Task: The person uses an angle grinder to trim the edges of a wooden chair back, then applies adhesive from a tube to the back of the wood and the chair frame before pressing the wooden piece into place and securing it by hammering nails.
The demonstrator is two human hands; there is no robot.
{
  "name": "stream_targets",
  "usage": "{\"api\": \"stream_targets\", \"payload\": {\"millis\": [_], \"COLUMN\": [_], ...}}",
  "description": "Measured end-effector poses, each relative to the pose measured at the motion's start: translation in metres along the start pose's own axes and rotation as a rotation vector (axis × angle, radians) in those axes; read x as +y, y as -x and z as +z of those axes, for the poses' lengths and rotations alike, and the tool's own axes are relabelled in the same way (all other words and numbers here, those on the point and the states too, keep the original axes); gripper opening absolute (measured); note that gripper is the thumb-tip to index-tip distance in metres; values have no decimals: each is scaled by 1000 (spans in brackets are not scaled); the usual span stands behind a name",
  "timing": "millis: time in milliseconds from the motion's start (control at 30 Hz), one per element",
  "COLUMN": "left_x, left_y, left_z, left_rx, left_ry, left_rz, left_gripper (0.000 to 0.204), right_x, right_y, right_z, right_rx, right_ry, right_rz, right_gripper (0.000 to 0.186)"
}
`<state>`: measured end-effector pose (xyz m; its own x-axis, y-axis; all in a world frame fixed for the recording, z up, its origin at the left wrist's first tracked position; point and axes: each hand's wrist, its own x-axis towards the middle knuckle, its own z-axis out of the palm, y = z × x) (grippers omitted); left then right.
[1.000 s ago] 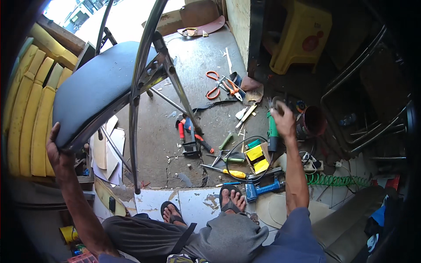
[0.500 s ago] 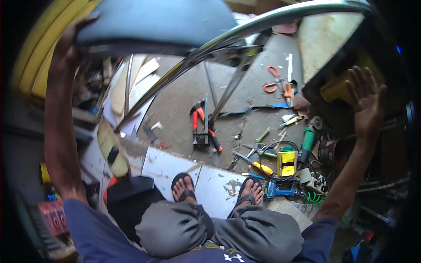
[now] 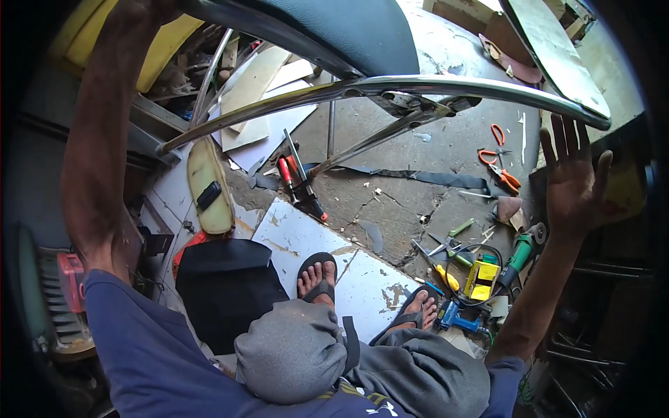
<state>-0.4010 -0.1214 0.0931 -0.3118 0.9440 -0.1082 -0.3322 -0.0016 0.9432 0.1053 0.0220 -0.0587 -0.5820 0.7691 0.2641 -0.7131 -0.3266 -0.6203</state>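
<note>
The curved chrome-tube chair frame (image 3: 446, 86) has swung within reach of the spread, empty right hand (image 3: 575, 174); the left hand (image 3: 145, 12), by the dark padded seat (image 3: 341, 31), shows no clear grip.

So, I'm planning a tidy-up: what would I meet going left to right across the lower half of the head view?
Red box, black sheet, left foot, right foot, yellow screwdriver, yellow box, green grinder. The chair shows in the upper half.
</note>
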Motion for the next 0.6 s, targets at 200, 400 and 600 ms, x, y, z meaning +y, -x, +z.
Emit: {"api": "stream_targets", "payload": {"millis": [200, 400, 600], "left_x": [11, -44, -80], "left_y": [-8, -15, -12], "left_z": [-1, 79, 108], "left_rx": [-15, 166, 190], "left_ry": [-70, -635, -610], "left_rz": [-129, 260, 55], "left_gripper": [46, 29, 25], "right_x": [13, 15, 91], "right_y": [-8, 47, 94], "right_z": [5, -57, -86], "right_rx": [310, 369, 512], "right_ry": [174, 54, -113], "right_rz": [-56, 7, 114], "right_gripper": [67, 75, 61]}}
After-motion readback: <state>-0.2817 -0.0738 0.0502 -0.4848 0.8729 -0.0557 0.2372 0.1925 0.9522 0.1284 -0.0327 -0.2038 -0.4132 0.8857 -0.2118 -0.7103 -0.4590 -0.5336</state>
